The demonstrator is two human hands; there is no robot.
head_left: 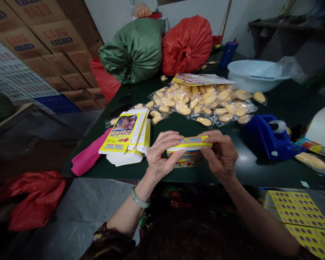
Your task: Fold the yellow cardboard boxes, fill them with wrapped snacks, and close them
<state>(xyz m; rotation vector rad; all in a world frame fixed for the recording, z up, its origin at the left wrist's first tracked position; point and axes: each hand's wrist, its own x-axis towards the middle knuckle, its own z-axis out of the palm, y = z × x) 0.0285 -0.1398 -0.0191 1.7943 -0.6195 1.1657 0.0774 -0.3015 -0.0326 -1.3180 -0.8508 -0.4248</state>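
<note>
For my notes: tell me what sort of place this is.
Likely a small packing workshop: stacked cardboard cartons, a heap of plastic-wrapped yellow pieces, flat printed yellow boxes, and a blue tape dispenser.

Packing workshop/storeroom: stacked cardboard cartons [54, 39] along wall, stuffed green sack [132, 50] & red sack [186, 45], dark worktable [233, 173] w/ blue tape dispenser [268, 137], flat printed boxes [124, 137], bagged yellow goods [200, 104], stone-tile floor [78, 206].
</note>
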